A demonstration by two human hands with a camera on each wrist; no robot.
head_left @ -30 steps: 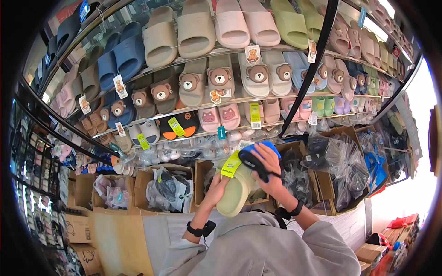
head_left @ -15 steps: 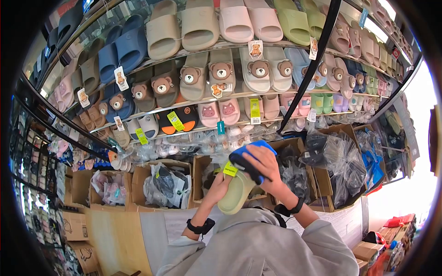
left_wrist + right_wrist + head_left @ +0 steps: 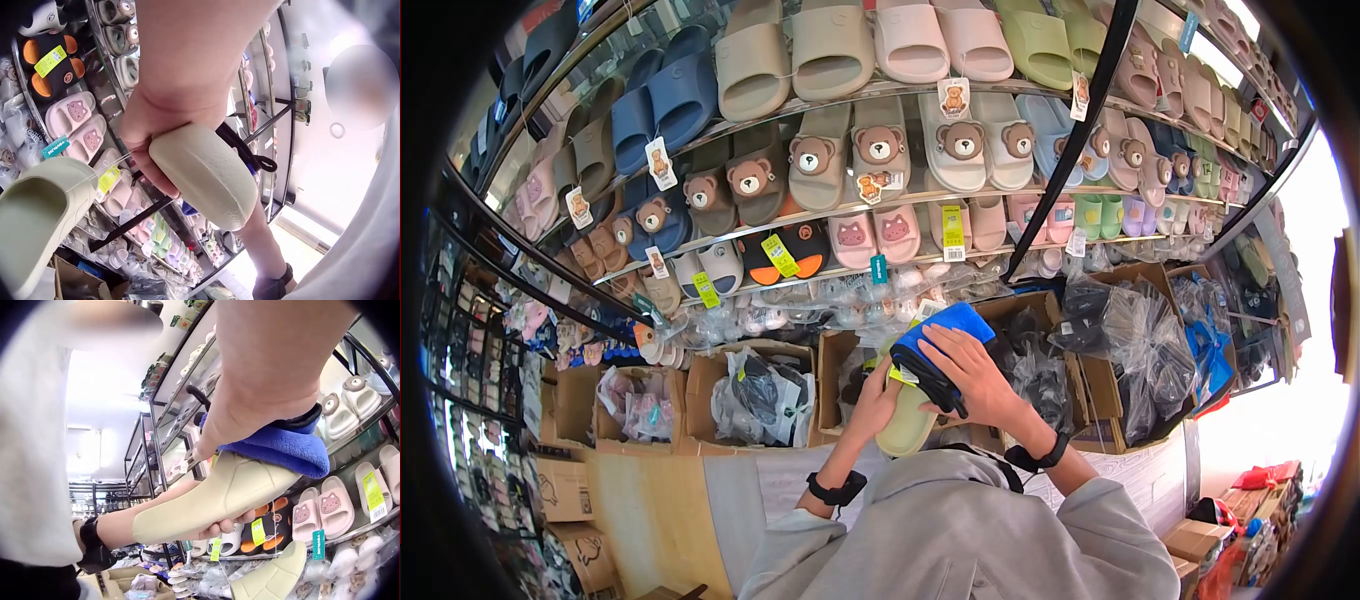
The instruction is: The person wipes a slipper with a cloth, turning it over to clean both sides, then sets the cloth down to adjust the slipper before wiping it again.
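My left hand [image 3: 878, 405] grips a pale green slide slipper [image 3: 908, 425] by its side, thumb on top, with its rounded sole end toward the camera in the left wrist view. My right hand [image 3: 980, 378] holds a plush blue cloth with a black side [image 3: 962, 322] against the slipper's strap. In the right wrist view the blue cloth [image 3: 281, 453] bunches under the palm, over the slipper's upper [image 3: 219, 494]. A matching slipper [image 3: 37, 219] dangles from a thin cord. The yellow-green tag [image 3: 903, 376] is mostly hidden under the cloth.
Racks of slippers rise in front, including a pink cat-face pair [image 3: 875, 238] and bear-face pairs [image 3: 880, 148]. Below stand cardboard boxes [image 3: 750, 440] of bagged footwear. A black rack post [image 3: 1060, 180] slants down on the right. Stacked cartons [image 3: 565, 490] are at lower left.
My right hand has shifted the cloth lower and across the slipper, turning more of its blue side up. The tag is now mostly covered. My left hand keeps its grip, slightly lifted.
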